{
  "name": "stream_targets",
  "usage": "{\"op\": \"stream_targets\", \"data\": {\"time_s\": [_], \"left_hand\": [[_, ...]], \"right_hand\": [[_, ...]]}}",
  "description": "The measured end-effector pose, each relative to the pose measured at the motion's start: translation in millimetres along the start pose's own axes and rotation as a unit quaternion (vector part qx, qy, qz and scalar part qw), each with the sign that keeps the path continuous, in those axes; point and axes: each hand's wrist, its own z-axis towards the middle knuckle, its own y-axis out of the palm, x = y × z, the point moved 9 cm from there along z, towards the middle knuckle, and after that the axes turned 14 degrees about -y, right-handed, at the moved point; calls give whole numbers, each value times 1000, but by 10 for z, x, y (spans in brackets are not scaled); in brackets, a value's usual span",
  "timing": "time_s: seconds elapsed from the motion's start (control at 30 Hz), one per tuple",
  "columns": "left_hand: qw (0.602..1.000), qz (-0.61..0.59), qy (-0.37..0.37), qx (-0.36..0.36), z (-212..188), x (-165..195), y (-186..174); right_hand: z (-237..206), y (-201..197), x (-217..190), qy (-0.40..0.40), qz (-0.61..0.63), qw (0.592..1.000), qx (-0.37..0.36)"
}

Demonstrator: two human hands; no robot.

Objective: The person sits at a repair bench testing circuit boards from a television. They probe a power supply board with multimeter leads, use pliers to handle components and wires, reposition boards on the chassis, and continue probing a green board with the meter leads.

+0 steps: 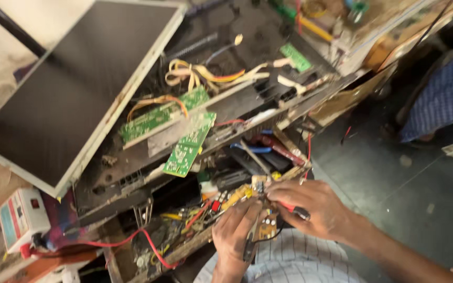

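Head view: my left hand [235, 230] pinches a black probe [249, 246] against the small brown circuit board [265, 222] at the bench edge; right hand [310, 207] grips a red probe [293, 209], fingers closed; looks like mid-testing, next touch needs steady tips; green boards [187, 147], tangled wires, flat grey panel [74, 89] behind.

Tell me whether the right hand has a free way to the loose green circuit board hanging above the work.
Probably yes. The right hand sits just below and right of the green circuit board, which lies on top, uncovered. Only a few tools and wires lie between, but the hand already holds a red-handled probe.
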Motion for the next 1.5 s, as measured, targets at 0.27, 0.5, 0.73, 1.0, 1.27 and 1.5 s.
{"op": "stream_targets", "data": {"time_s": [0.27,0.5,0.73,1.0,1.27,1.5], "left_hand": [[1000,20,-7,6,-114,20,-14],[1000,22,-10,17,-103,0,-4],[999,29,-19,13,-94,-5,7],[999,31,-37,19,-89,0,22],[999,35,-31,15,-71,8,-1],[999,29,-20,12,-77,23,-22]], "right_hand": [[-26,-21,-128,-8,-1,1000,4],[-34,10,-73,-2,8,1000,-4],[-30,-12,-41,-12,26,1000,-8],[-13,-82,-29,-6,45,999,22],[7,-42,-42,0,40,999,12],[37,-7,-71,-3,20,1000,1]]}}
